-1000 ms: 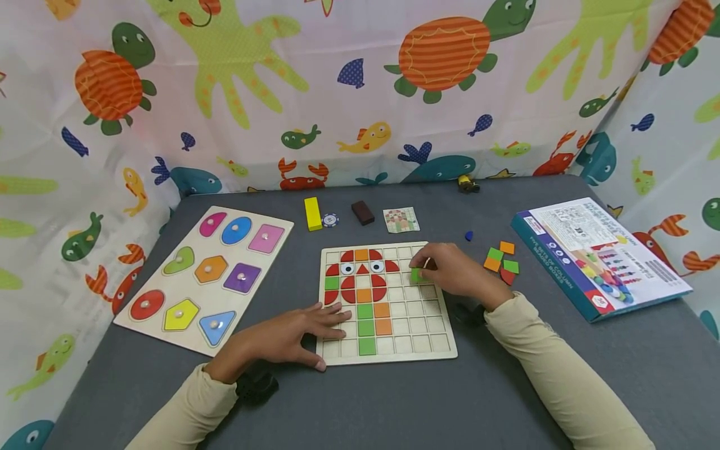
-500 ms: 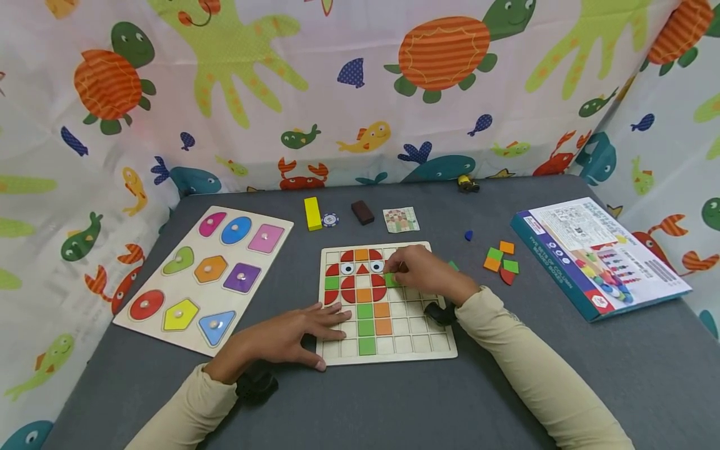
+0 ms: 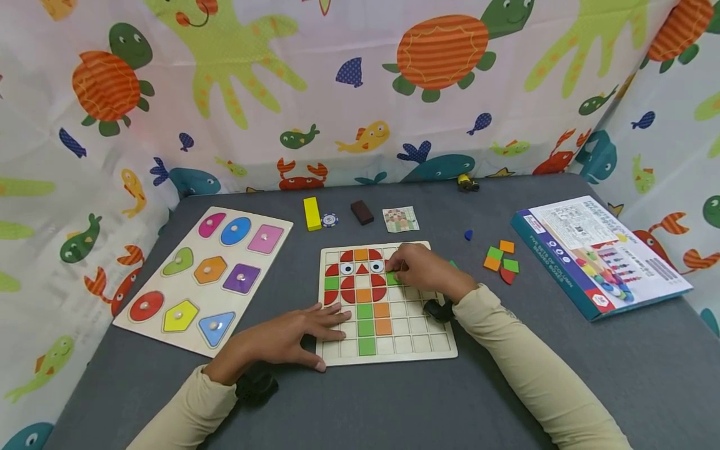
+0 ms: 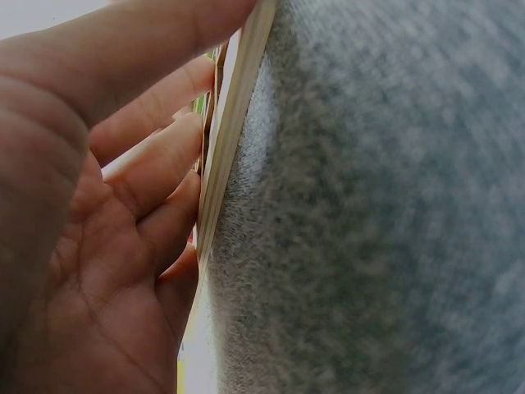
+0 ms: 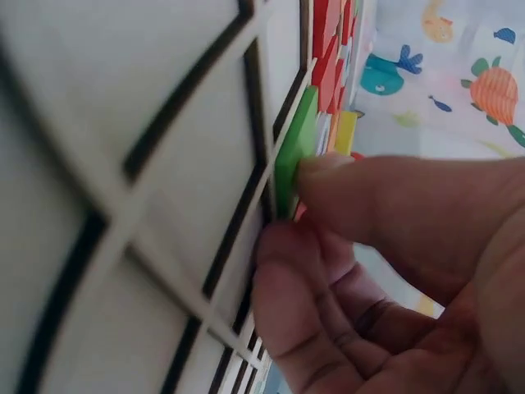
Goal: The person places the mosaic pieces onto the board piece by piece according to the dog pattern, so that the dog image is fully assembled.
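A wooden grid board (image 3: 419,344) lies on the grey table, partly filled with red, orange and green tiles and two eye tiles (image 3: 377,267). My left hand (image 3: 298,334) rests on its left edge, fingers spread over the grid and thumb at the near-left corner. In the left wrist view those fingers (image 4: 156,172) touch the board's rim (image 4: 234,139). My right hand (image 3: 419,269) pinches a green square tile (image 3: 392,279) over a cell right of the red pieces. Up close, the thumb presses the tile (image 5: 297,148) while curled fingers meet its edge; whether it sits flush I cannot tell.
Loose tiles (image 3: 492,255) lie right of the board, near a boxed set (image 3: 602,256). A knobbed shape puzzle (image 3: 210,278) is on the left. Behind stand a yellow block (image 3: 312,214), a poker chip (image 3: 329,220), a dark brown block (image 3: 362,212) and a picture card (image 3: 400,219).
My right hand has moved left across the board with the green tile, from the right-hand columns to beside the red pieces, then nearly stopped. The left hand has stayed put.
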`<move>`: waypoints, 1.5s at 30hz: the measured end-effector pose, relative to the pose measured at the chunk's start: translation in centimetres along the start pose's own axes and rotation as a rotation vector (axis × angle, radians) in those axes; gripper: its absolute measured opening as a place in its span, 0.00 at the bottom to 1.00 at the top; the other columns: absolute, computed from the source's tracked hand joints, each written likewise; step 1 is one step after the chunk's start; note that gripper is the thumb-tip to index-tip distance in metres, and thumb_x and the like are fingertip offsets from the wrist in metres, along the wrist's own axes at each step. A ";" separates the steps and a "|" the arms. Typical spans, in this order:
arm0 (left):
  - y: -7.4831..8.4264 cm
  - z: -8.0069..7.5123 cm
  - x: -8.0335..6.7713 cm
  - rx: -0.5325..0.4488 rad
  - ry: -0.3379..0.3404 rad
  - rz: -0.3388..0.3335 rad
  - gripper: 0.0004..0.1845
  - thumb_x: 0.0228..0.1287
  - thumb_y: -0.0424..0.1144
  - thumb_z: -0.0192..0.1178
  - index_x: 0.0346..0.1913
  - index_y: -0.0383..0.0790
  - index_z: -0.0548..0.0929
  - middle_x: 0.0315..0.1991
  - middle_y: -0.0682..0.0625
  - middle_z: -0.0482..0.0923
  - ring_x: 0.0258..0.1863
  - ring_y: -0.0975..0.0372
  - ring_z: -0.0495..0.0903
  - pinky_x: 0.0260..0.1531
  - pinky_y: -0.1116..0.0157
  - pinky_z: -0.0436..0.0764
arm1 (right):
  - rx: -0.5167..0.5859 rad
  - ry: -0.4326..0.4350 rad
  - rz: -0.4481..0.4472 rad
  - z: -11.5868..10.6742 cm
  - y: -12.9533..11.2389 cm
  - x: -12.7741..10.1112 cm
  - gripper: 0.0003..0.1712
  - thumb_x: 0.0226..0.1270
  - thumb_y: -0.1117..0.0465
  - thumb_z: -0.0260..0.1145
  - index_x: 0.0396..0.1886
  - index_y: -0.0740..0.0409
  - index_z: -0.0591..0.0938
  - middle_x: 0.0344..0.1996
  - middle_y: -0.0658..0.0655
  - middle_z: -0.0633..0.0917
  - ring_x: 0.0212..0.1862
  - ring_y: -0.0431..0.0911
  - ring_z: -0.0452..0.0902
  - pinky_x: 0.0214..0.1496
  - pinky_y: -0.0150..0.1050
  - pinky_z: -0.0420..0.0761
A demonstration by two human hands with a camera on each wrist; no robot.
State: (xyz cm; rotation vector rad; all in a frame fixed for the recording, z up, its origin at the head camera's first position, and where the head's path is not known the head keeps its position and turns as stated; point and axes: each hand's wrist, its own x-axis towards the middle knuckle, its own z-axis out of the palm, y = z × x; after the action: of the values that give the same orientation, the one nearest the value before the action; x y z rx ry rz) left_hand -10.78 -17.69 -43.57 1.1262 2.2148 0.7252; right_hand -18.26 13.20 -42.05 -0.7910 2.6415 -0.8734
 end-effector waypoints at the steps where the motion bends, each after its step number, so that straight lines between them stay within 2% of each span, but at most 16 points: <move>1: 0.0 0.0 0.0 -0.001 0.001 0.002 0.34 0.58 0.50 0.69 0.68 0.50 0.73 0.74 0.60 0.55 0.75 0.64 0.43 0.71 0.52 0.48 | -0.007 0.004 -0.006 0.0 0.0 0.0 0.10 0.64 0.73 0.64 0.41 0.61 0.87 0.40 0.54 0.82 0.43 0.46 0.75 0.44 0.41 0.78; 6: 0.1 -0.1 -0.1 0.001 0.002 0.004 0.34 0.58 0.50 0.69 0.68 0.50 0.73 0.74 0.60 0.55 0.75 0.64 0.43 0.70 0.52 0.48 | 0.009 0.004 -0.017 -0.1 0.2 0.0 0.11 0.64 0.73 0.63 0.43 0.61 0.87 0.41 0.55 0.84 0.41 0.46 0.77 0.43 0.41 0.78; 14: -0.1 -0.2 -0.2 -0.006 0.006 0.003 0.34 0.58 0.50 0.69 0.68 0.51 0.73 0.74 0.60 0.55 0.75 0.64 0.43 0.70 0.52 0.49 | 0.054 0.037 0.038 -1.1 1.1 -1.1 0.12 0.66 0.71 0.63 0.47 0.63 0.86 0.39 0.54 0.84 0.40 0.45 0.78 0.42 0.42 0.79; 26: -0.2 -0.1 -0.3 -0.006 0.007 -0.017 0.34 0.58 0.51 0.70 0.68 0.52 0.73 0.74 0.61 0.55 0.75 0.64 0.44 0.70 0.52 0.51 | -0.030 0.096 0.080 -3.8 3.2 -5.1 0.12 0.65 0.69 0.65 0.48 0.66 0.85 0.37 0.54 0.84 0.37 0.46 0.77 0.39 0.43 0.79; 33: -0.3 0.1 -0.3 -0.005 0.009 0.002 0.34 0.58 0.52 0.69 0.68 0.51 0.73 0.74 0.60 0.56 0.75 0.64 0.44 0.70 0.52 0.50 | -0.032 0.126 0.088 -5.1 4.7 -7.9 0.11 0.66 0.69 0.65 0.46 0.67 0.85 0.36 0.53 0.84 0.37 0.46 0.78 0.38 0.43 0.78; 39: -0.4 0.1 -0.3 -0.004 0.007 0.022 0.34 0.59 0.50 0.69 0.68 0.50 0.73 0.74 0.59 0.55 0.75 0.63 0.44 0.71 0.53 0.47 | -0.101 0.170 0.075 -6.1 6.0 -9.9 0.11 0.64 0.69 0.67 0.45 0.67 0.85 0.34 0.53 0.84 0.36 0.45 0.77 0.36 0.42 0.77; 45: -0.3 0.1 -0.2 -0.013 0.006 0.011 0.34 0.59 0.50 0.69 0.68 0.51 0.73 0.74 0.60 0.55 0.75 0.64 0.44 0.70 0.52 0.49 | -0.107 0.165 0.164 -7.0 7.2 -11.7 0.12 0.65 0.67 0.66 0.47 0.67 0.84 0.34 0.53 0.83 0.35 0.46 0.75 0.34 0.40 0.77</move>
State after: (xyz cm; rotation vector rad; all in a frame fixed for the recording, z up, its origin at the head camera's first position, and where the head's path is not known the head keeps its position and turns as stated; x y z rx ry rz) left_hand -10.81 -17.97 -43.86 1.1315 2.2074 0.7479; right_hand -14.34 28.03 -40.18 -0.5368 2.8696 -0.7904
